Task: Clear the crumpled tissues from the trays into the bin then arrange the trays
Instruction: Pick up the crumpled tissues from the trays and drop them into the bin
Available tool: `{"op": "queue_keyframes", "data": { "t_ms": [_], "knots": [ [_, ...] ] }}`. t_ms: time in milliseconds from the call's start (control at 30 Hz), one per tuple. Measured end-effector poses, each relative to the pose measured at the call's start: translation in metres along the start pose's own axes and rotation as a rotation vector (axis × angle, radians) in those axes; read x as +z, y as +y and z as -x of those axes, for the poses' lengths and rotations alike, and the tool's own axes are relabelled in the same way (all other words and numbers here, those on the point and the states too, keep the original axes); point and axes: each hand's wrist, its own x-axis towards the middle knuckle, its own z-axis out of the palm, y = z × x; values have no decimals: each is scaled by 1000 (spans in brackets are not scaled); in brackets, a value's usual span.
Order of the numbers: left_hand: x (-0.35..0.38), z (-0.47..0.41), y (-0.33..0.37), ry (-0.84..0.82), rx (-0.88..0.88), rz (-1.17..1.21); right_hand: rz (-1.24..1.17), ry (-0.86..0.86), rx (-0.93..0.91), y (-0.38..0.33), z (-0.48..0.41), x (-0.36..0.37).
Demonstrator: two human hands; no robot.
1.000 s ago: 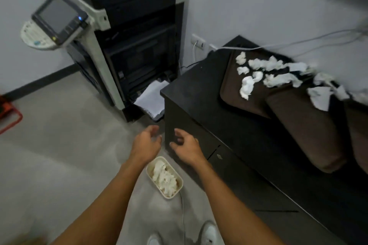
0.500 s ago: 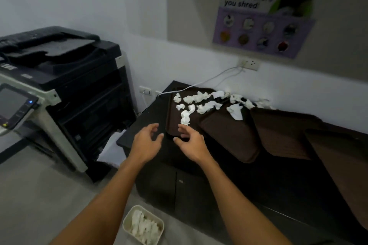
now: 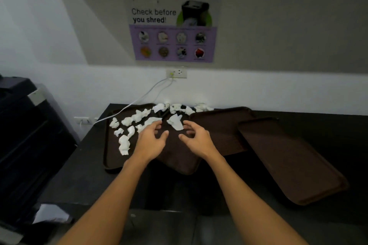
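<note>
Left hand (image 3: 151, 141) and right hand (image 3: 197, 139) held open, empty, fingers curled, over overlapping brown trays (image 3: 288, 157) on black counter (image 3: 79, 175), crumpled tissues (image 3: 137, 117) scattered left of and beyond left hand, one tissue (image 3: 175, 122) between fingertips, poster (image 3: 173, 30) above.
</note>
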Motion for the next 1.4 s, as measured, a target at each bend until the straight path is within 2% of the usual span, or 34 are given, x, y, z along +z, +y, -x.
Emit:
{"op": "queue_keyframes", "data": {
  "t_ms": [167,367,833,1167,1300,1400],
  "knots": [
    [43,-44,30,-22,31,-14,14,50,22,21,-41,-50],
    [79,-97,39,-26,-5,-13,24,16,49,47,-99,-84],
    [108,-162,-14,37,-168,-136,60,-156,84,96,-184,-70],
    [145,-209,-51,-82,-161,-271,108,-203,120,122,-214,-68],
    [160,-229,-67,-215,-165,-431,87,-169,137,133,-218,-71],
    [172,-232,-73,-248,-144,-522,73,-158,153,142,-220,-73]
  ]
}}
